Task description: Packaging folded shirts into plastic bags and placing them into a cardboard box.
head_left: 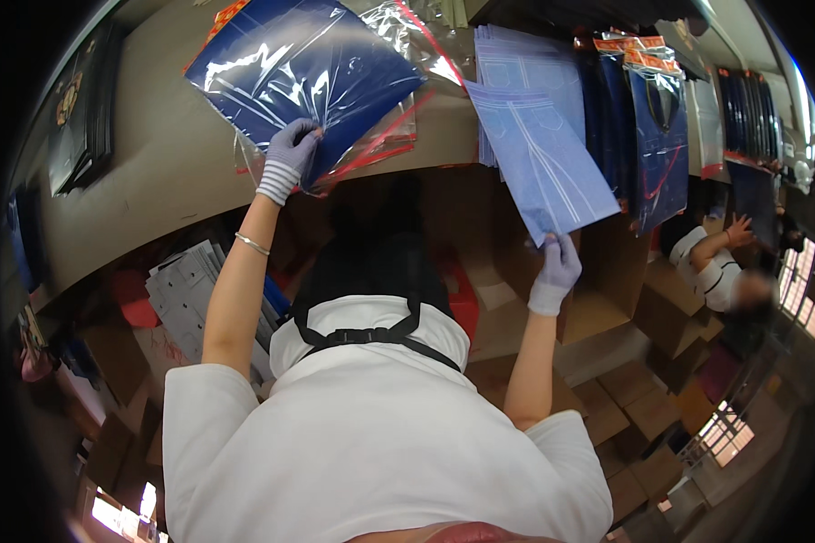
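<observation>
A clear wrapper (244, 63) encloses a navy panel (335, 68), and this glossy packet lies on the grey-brown worktable (154, 136); more clear bags (394, 136) edged in red show beneath and beside it, their contents too crumpled to tell. To the packet's right, past a stack of light-blue pieces (527, 54), navy bags (658, 145) with orange tops stand in a row, and nearer the person than these is a brown carton (611, 262), its inside too dark to read. The packet sits askew, one corner toward the person; its far edge is cut off, so I cannot tell its long axis. The left hand (292, 149), in a pale glove with a striped cuff, pinches the film near that corner, and creases fan outward from the fingers. Right of the packet, a loose light-blue piece (539, 149) overlaps the stack, its long axis slanting from far left to near right. It looks like printed denim, with pale pocket outlines at the far end and seam lines spreading toward the near end. The gloved right hand (557, 269) pinches its near-left corner between thumb and fingers.
</observation>
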